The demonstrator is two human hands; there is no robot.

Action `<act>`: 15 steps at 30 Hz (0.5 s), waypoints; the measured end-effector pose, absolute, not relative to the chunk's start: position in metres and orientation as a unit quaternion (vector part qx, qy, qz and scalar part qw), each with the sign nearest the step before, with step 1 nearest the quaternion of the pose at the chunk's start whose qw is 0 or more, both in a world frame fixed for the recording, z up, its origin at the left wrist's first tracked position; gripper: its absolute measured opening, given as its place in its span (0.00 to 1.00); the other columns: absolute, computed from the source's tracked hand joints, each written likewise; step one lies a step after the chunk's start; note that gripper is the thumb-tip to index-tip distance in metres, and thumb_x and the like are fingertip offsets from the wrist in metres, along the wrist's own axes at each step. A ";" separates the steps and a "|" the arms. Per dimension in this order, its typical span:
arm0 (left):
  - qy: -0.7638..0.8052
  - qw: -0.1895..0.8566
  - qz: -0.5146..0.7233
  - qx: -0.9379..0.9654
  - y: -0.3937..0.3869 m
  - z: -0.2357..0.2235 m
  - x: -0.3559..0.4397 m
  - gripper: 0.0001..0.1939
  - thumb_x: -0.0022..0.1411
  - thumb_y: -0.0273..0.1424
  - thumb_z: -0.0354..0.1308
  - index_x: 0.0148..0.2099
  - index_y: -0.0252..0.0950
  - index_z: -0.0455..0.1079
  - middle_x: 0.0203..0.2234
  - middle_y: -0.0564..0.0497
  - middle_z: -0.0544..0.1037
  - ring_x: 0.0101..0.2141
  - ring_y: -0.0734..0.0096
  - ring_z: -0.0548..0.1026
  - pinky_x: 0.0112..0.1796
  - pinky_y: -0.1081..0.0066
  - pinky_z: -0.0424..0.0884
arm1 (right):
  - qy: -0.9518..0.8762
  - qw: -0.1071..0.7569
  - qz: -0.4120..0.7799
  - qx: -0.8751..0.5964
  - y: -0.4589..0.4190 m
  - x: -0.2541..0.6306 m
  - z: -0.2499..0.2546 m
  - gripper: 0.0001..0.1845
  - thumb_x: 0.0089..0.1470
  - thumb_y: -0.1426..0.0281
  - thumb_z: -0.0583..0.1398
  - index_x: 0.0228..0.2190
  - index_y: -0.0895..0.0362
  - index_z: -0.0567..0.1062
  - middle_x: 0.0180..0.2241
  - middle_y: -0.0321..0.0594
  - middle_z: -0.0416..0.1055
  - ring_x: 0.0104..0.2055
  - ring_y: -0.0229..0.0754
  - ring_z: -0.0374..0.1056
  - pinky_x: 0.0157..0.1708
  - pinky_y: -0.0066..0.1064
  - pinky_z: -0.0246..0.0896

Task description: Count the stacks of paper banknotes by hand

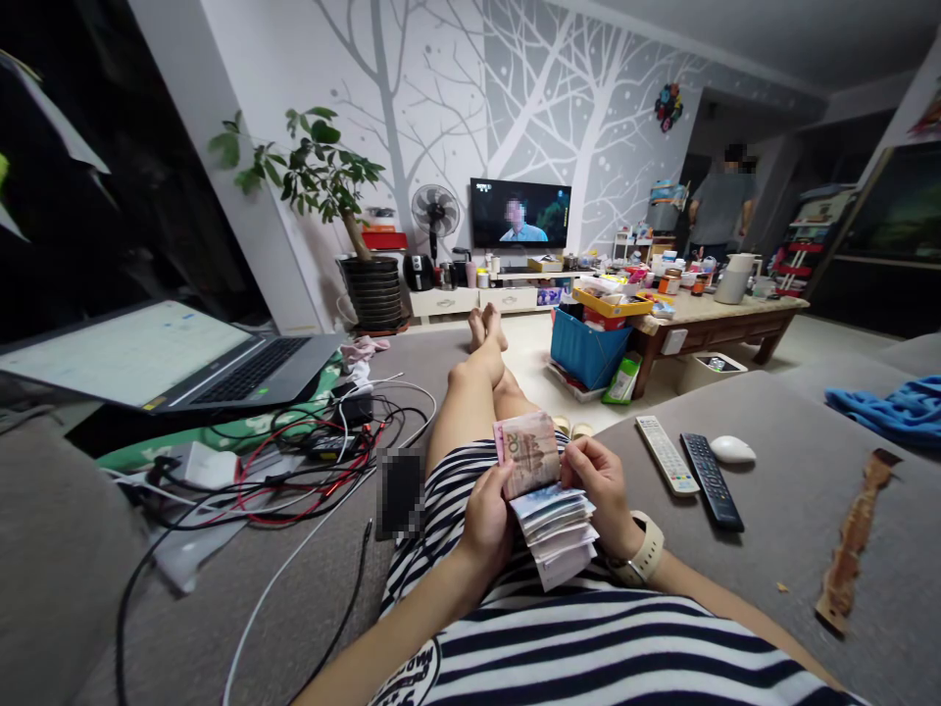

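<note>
Banknotes (pixel 555 525) are held up, lower middle of the frame, just right of centre!
The brown note (pixel 533 453) is gripped upright at its lower left by the left hand (pixel 486 515); at its right edge the right hand (pixel 604 490) is curled, whether on paper cannot be told. Beneath, the fan is spread downward between both wrists.

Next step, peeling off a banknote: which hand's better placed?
Probably the right hand: its fingertips are at the right edge of the upper banknotes. The left hand holds their left side, thumb in front, so it seems better kept holding.
</note>
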State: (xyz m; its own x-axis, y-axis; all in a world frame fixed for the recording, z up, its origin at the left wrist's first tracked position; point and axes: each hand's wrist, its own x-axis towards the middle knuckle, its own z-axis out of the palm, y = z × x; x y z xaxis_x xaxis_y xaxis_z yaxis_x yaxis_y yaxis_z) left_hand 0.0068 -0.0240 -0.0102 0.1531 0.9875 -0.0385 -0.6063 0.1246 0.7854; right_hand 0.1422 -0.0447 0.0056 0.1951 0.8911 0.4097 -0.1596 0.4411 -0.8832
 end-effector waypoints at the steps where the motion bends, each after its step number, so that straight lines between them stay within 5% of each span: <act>1: 0.298 0.689 0.578 0.321 -0.025 -0.009 0.006 0.11 0.53 0.41 0.62 0.33 0.39 0.74 0.38 0.49 0.81 0.59 0.46 0.70 0.54 0.45 0.70 | -0.502 0.684 0.380 -0.369 -0.044 0.142 0.006 0.21 0.54 0.54 0.65 0.21 0.56 0.69 0.18 0.32 0.64 0.22 0.36 0.57 0.25 0.29 0.54; 6: 0.300 0.704 0.553 0.330 -0.029 -0.005 0.004 0.11 0.51 0.40 0.65 0.34 0.39 0.74 0.40 0.49 0.81 0.60 0.41 0.68 0.54 0.43 0.69 | -0.481 0.696 0.362 -0.391 -0.039 0.142 0.003 0.21 0.47 0.54 0.69 0.23 0.56 0.69 0.20 0.30 0.62 0.23 0.35 0.56 0.25 0.28 0.53; 15: 0.307 0.682 0.568 0.342 -0.027 -0.009 0.004 0.09 0.52 0.39 0.64 0.30 0.39 0.74 0.32 0.48 0.81 0.58 0.41 0.71 0.53 0.43 0.70 | -0.494 0.685 0.364 -0.392 -0.040 0.142 0.002 0.22 0.50 0.55 0.66 0.20 0.56 0.67 0.19 0.29 0.58 0.23 0.35 0.51 0.25 0.28 0.50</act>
State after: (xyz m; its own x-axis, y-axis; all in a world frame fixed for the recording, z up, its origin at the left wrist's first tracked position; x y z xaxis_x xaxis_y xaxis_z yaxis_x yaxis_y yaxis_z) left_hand 0.0039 -0.0269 -0.0090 0.1654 0.9858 -0.0299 -0.5656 0.1197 0.8160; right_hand 0.1417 -0.0405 0.0023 0.2455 0.8868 0.3915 -0.1113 0.4269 -0.8974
